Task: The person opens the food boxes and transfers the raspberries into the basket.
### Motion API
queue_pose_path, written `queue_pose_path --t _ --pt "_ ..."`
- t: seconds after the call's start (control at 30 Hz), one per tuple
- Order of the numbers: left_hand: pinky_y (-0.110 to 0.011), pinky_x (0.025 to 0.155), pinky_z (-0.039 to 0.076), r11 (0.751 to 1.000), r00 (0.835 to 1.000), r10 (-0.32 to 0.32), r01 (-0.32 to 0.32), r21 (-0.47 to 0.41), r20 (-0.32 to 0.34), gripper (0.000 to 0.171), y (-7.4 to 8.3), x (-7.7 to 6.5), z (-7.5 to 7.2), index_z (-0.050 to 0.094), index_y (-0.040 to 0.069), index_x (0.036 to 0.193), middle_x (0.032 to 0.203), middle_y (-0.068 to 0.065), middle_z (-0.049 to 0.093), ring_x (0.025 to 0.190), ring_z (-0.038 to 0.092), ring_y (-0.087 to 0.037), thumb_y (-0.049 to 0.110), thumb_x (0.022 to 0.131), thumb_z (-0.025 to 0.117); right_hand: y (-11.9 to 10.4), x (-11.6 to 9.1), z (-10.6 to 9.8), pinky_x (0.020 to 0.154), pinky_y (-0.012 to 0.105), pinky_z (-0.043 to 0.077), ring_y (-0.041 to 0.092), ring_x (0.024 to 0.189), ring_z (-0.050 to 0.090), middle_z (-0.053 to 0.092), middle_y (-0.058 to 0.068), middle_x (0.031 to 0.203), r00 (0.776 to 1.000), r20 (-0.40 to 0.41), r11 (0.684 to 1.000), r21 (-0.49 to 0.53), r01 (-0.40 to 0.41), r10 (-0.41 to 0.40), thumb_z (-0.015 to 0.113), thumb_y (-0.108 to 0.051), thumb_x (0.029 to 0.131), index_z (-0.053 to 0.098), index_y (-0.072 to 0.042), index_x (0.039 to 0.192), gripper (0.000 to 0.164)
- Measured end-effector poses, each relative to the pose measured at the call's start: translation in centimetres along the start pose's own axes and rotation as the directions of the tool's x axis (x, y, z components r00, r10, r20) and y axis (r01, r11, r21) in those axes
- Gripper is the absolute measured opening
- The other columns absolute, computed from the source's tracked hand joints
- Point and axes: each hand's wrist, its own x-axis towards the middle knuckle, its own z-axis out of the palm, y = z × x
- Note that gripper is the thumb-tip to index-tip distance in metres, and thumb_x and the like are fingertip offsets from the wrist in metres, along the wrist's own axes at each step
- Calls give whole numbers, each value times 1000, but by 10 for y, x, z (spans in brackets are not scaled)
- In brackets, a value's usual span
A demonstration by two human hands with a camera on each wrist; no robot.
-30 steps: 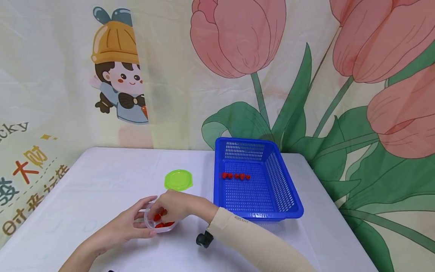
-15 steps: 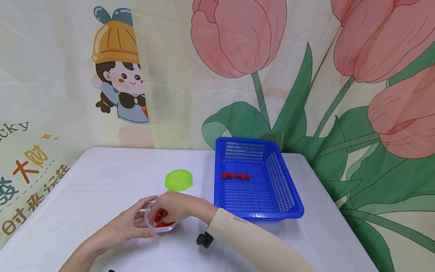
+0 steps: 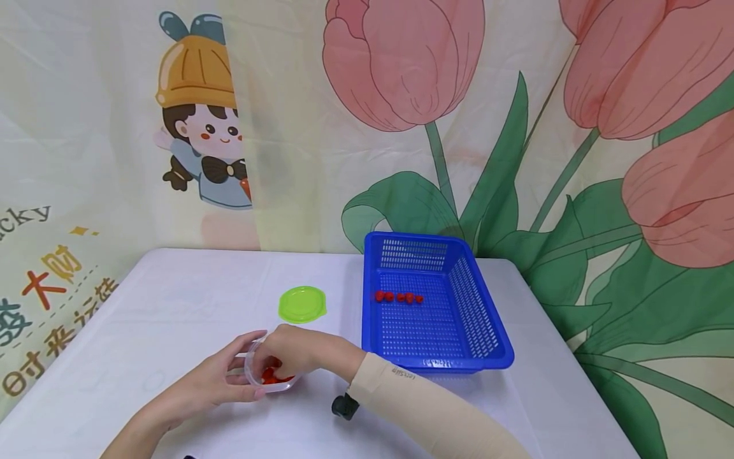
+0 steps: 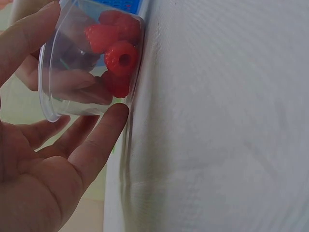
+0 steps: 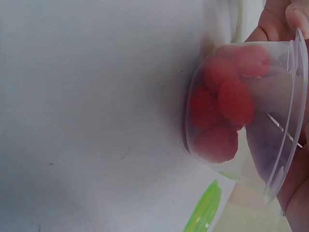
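My left hand point(image 3: 215, 377) grips a clear plastic cup point(image 4: 58, 99) from its left side, fingers and thumb around the wall. Several red raspberries point(image 5: 235, 102) lie heaped at the cup's bottom, visible through the wall in both wrist views. From the right my right hand point(image 3: 295, 350) reaches down into the cup, its fingertips right at the raspberries. Through the clear wall one finger point(image 4: 89, 93) of it shows beside a raspberry with a hollow end point(image 4: 120, 58). I cannot tell whether the right fingers pinch a raspberry.
A blue perforated basket point(image 3: 438, 370) stands on the right, with several raspberries point(image 3: 399, 297) in a row inside. Behind the cup lies a green lid point(image 3: 302, 304) on the white table point(image 3: 189, 287). A black camera point(image 3: 345, 406) is strapped beneath the right wrist.
My right fingers have sunk slightly deeper into the cup, and the raspberries near their tips sit lower than before. My left hand and the cup stay put.
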Motion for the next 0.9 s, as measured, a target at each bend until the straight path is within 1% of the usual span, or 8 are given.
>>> queue_pose_path --t 0.23,0.37,0.47,0.63,0.73,0.9 --pt "-27 97 56 1000 1000 9 -9 -3 8 97 0 0 1 23 25 168 164 -24 38 138 58 -41 19 93 84 0 1 -2 85 5 42 -1 92 58 72 -16 98 1000 20 998 -57 16 -15 77 -7 97 81 -23 115 25" --pt "-28 97 56 1000 1000 5 -5 0 10 96 -1 0 1 22 24 168 166 -25 34 138 58 -43 19 94 83 -1 2 -2 82 7 42 2 89 57 70 -14 93 999 40 992 -123 30 -25 74 -7 98 81 -22 116 24" --pt "-28 96 56 1000 1000 -13 13 3 7 97 0 0 1 21 23 168 166 -24 33 138 58 -42 20 94 83 -3 1 -2 80 8 43 4 87 57 68 -13 89 998 56 986 -163 24 -15 73 -8 99 81 -23 115 23" --pt "-27 96 56 1000 1000 -13 13 2 6 97 2 0 1 20 22 169 167 -24 32 137 58 -43 21 94 83 -6 -1 -3 81 8 44 3 87 57 70 -12 91 998 54 989 -149 -19 27 73 -8 99 82 -23 115 23" --pt "-27 95 56 1000 1000 8 -8 0 5 98 3 0 1 20 20 169 166 -27 33 136 59 -44 19 94 83 -7 -1 -3 83 7 45 2 89 58 72 -12 94 999 38 988 -150 -20 26 74 -8 99 82 -22 114 22" --pt "-27 95 57 1000 1000 17 -17 -8 4 99 2 -2 0 19 19 169 165 -28 33 135 60 -44 19 93 83 -8 1 -1 85 7 46 1 90 58 73 -12 97 1000 24 986 -167 -11 15 75 -9 98 83 -22 113 21"
